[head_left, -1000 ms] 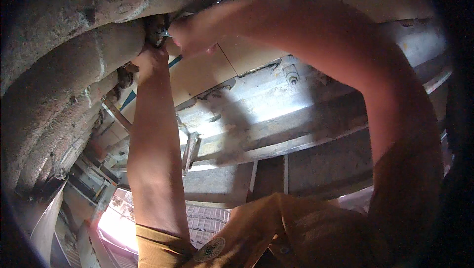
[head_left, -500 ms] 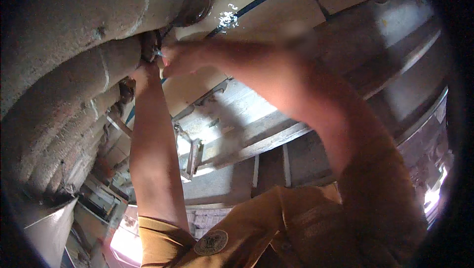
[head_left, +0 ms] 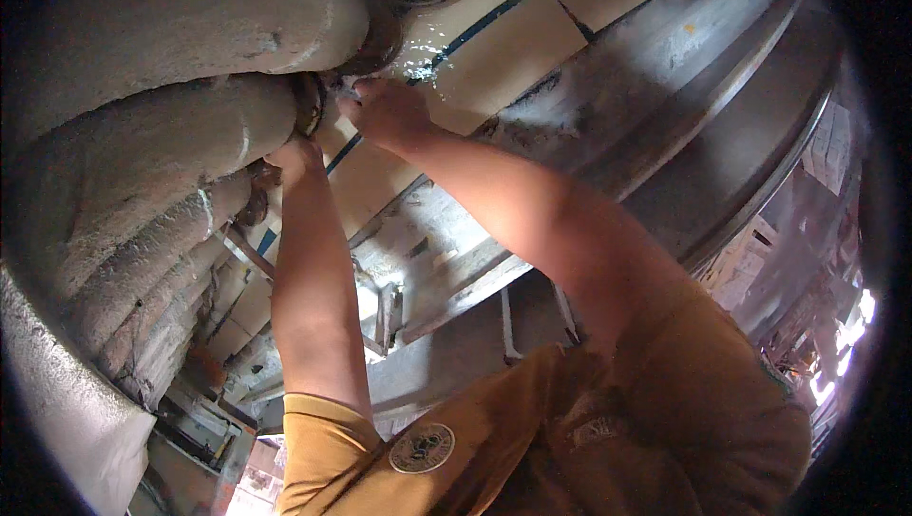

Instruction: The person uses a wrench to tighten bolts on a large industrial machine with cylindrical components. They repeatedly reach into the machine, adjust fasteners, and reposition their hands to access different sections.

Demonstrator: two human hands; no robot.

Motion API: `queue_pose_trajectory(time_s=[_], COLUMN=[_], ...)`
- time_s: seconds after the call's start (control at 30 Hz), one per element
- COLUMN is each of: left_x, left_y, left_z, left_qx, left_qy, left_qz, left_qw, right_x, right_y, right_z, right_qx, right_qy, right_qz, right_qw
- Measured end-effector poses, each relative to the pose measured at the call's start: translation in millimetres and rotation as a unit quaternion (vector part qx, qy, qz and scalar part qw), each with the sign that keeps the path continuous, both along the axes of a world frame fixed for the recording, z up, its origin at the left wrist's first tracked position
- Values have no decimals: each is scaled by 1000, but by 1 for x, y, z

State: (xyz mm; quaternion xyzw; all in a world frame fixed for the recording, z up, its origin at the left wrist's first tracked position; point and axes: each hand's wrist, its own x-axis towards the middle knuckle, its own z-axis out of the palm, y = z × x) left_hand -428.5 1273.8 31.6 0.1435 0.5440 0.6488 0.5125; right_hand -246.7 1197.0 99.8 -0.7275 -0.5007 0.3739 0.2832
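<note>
Thick grey-beige, dusty tubes (head_left: pixel 161 131) run in from the left and end at dark round collars. My left hand (head_left: pixel 298 152) reaches up against the underside of one tube end, beside its collar (head_left: pixel 309 103); its fingers are mostly hidden. Just right of that collar is my right hand (head_left: pixel 388 112), its fingers curled closed. Something small and pale shows by its fingertips, too unclear to name. Behind the hands lies a surface of cream panels (head_left: pixel 513 50) with dark seams. Bright glints (head_left: pixel 423 65) scatter on it, just above my right hand.
A grey metal ledge (head_left: pixel 456 283) with ribs crosses below the panels. A small metal bracket (head_left: pixel 388 318) stands out beside my left forearm. Another large tube (head_left: pixel 218 12) bulges above the hands. A pale sheet-like piece (head_left: pixel 71 411) hangs at the lower left.
The view has shifted, so tubes and hands sit further right. My right hand has turned and drawn slightly away from my left; the red bit and shiny tip by its fingers no longer show.
</note>
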Motion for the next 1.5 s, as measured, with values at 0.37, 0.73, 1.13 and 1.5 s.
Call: queue_pose_trajectory(time_s=[0.37,0.73,1.13,1.5], left_x=[17,80,61,30], left_y=[1,-18,-21,-22], left_z=[11,51,62,56], left_qx=[22,68,-39,-35], left_qy=[62,-93,-131,-268], left_qz=[-85,-103,-107,-193], left_qw=[994,988,985,943], right_x=[-53,-39,-61,-46], right_y=[114,89,61,63], right_z=[-66,-24,-47,-33], right_qx=[207,109,102,180], right_qy=[24,3,-92,-54], right_qz=[-40,-13,19,23], right_qw=[977,994,990,982])
